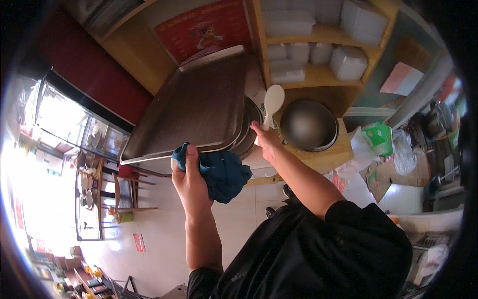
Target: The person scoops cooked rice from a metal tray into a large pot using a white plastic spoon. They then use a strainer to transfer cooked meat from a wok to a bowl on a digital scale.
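My left hand (192, 175) grips a dark teal cloth (226, 173) at the front rim of a large dark metal baking tray (198, 104), thumb on top. Part of the cloth hangs below the rim. In my right hand (267, 140) is a white plastic rice paddle (274, 99), its broad end pointing up and away from me. That hand is just right of the tray. Round metal pans (254, 116) show partly from under the tray's right side. Further right, a round dark pan (309, 125) rests on a wooden counter (338, 144); its inside is blurred.
Wooden shelves (321, 39) with white plastic containers (349, 63) stand behind the counter. Plastic bags (377, 138) and flattened cardboard (399, 173) lie to the right. A glass display case (89, 123) is on the left, near a chair (125, 190) and a table with dishes.
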